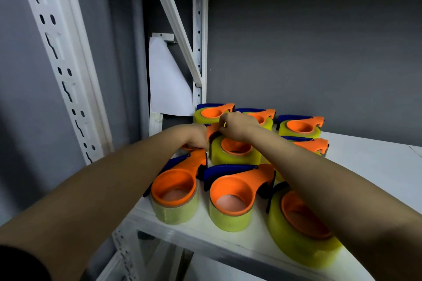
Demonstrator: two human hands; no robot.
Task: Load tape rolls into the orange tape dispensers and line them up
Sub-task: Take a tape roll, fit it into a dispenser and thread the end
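Several orange tape dispensers with blue blades, each loaded with a yellowish clear tape roll, sit in rows on a white shelf (pixel 370 166). My left hand (pixel 194 137) grips an orange dispenser (pixel 189 147) in the middle row's left spot, mostly hidden under it. My right hand (pixel 237 125) pinches the handle end of the middle-row dispenser (pixel 235 148) beside it. The front row holds a left dispenser (pixel 178 189), a middle one (pixel 233 196) and a right one (pixel 301 223) partly under my right forearm. The back row has three dispensers, the rightmost (pixel 301 126) in plain sight.
A white slotted shelf upright (pixel 59 59) stands at the left, a second post (pixel 199 29) and a diagonal brace behind it. A white sheet (pixel 169 82) leans at the back left. The grey wall closes the back. Bare shelf surface lies to the right.
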